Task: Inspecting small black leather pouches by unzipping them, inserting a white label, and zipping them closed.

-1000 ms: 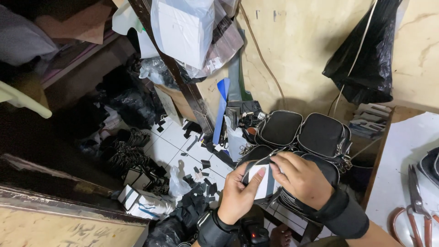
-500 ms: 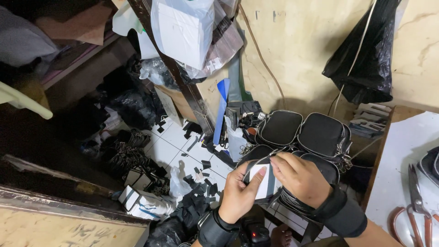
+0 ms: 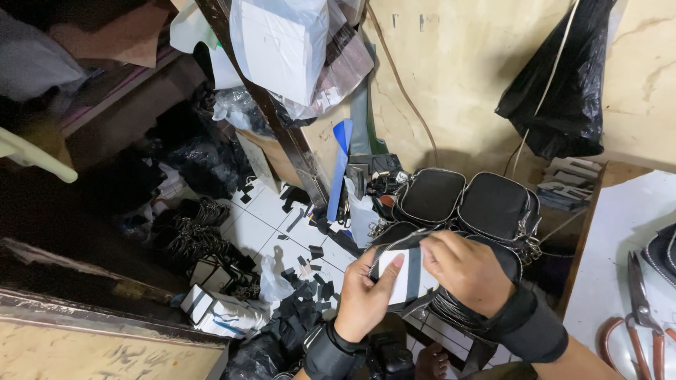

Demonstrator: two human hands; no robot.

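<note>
Both my hands hold a small black zippered pouch with a white card (image 3: 407,281) pressed against its open mouth. My left hand (image 3: 366,295) grips the pouch and card from the left, thumb on the white face. My right hand (image 3: 468,271) covers the right side, fingers curled over the card's top edge. Both wrists wear black sleeves. Behind my hands stands a stack of finished black pouches (image 3: 465,200) with silver zippers.
Scissors with orange handles (image 3: 644,309) lie on the white table (image 3: 620,239) at the right. Black fabric scraps (image 3: 303,309) litter the tiled floor. A black plastic bag (image 3: 563,91) hangs on the wall. Straps and boxes (image 3: 211,309) sit at the left.
My hands have stayed nearly in place. My right fingers have shifted slightly over the card's top edge.
</note>
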